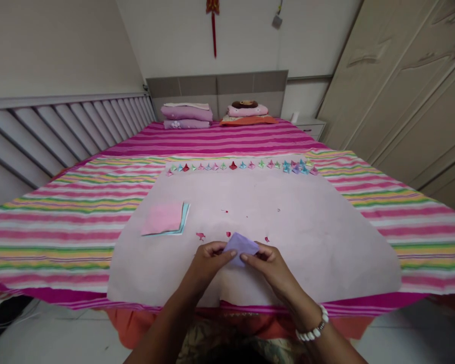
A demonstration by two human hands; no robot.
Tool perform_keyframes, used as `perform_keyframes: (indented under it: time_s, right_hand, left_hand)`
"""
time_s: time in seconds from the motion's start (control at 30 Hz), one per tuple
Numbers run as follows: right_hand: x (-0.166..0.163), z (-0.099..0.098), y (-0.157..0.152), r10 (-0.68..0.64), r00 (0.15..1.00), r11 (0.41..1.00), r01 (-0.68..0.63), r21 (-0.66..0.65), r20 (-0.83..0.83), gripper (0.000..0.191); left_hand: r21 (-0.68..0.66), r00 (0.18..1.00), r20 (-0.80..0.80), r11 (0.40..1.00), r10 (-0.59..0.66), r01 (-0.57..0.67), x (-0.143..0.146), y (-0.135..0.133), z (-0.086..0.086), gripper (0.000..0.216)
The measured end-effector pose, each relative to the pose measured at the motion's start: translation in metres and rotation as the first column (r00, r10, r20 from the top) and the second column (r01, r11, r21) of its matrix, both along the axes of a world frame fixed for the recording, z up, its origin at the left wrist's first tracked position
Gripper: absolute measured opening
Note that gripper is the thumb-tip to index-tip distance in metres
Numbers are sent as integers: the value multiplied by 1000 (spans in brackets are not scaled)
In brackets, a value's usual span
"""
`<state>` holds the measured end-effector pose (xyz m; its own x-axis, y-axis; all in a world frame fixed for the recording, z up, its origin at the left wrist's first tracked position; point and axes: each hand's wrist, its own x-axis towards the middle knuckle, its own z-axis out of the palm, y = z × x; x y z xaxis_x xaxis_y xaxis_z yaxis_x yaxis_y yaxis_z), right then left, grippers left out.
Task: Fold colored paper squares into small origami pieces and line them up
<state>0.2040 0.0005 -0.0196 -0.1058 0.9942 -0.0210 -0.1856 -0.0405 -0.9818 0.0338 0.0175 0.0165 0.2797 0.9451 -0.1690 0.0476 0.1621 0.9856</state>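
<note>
A folded sheet of purple paper (239, 243) is held up between my two hands, near the front edge of a large pale sheet (311, 217). My left hand (212, 255) pinches its left side, thumb on the near face. On the right side, my right hand (267, 259) grips it the same way; a white bead bracelet circles that wrist. The fingers behind the paper are partly hidden. Just beyond lie small red paper scraps (200, 236). To the left rests a stack of square paper (163, 217), pink on top with blue and white beneath.
Several small folded paper pieces (233, 165) in many colours line the pale sheet's far edge, clustered at the right. Striped bedding (60, 222) surrounds the sheet. Folded bedding (187, 114) sits by the headboard; a slatted rail (79, 126) runs along the left, wardrobe doors (413, 101) the right.
</note>
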Motion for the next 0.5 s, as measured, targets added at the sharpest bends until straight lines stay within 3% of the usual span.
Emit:
perform_keyframes:
  time_s: [0.5]
  right_hand:
    - [-19, -5, -11, 47, 993, 987, -63, -145, -111, 31]
  left_hand:
    - [-25, 997, 33, 997, 67, -66, 7, 4, 0, 37]
